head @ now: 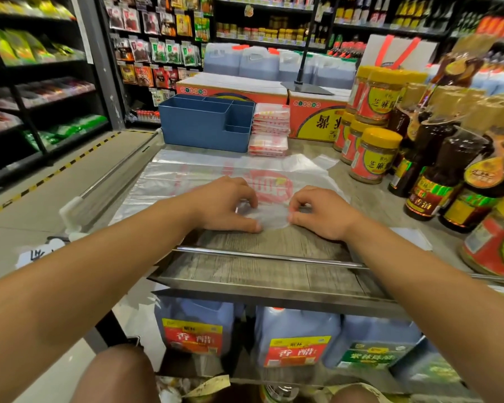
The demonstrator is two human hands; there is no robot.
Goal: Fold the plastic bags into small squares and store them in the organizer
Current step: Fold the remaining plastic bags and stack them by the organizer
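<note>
Both hands pinch the near edge of the bag (216, 173): left hand (226, 203) and right hand (322, 212) with curled fingers, close together. It lies flat on the table (262, 251). Beyond stand the organizer (204, 123) and, right of it, a stack of folded bags (269, 129).

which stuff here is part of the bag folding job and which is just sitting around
Part of the job: plastic bag, held by left hand and right hand; blue organizer; folded bags.

Just lying about: sauce jars, dark bottles, vinegar jugs.
</note>
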